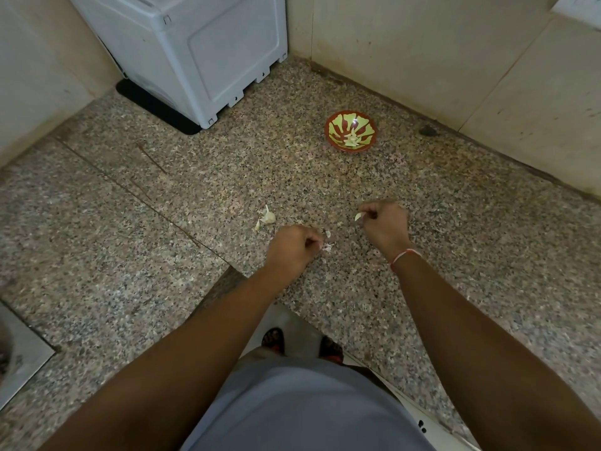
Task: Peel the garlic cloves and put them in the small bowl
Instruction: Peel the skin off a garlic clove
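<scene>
The right hand (385,227) pinches a garlic clove (358,217) between curled fingers above the speckled stone counter (130,255). The left hand (292,247) is curled too, its fingertips pinching a scrap of peel (327,247) just over the counter. More unpeeled garlic (268,217) lies just left of the hands. The small bowl (351,131), holding peeled cloves, sits well beyond, near the wall.

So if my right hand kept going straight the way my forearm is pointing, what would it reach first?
Probably the small bowl. The right hand, pinching a garlic clove, points up the counter and slightly left; only bare granite shows between it and the bowl. The line may pass just right of the bowl, depth being unclear.
</scene>
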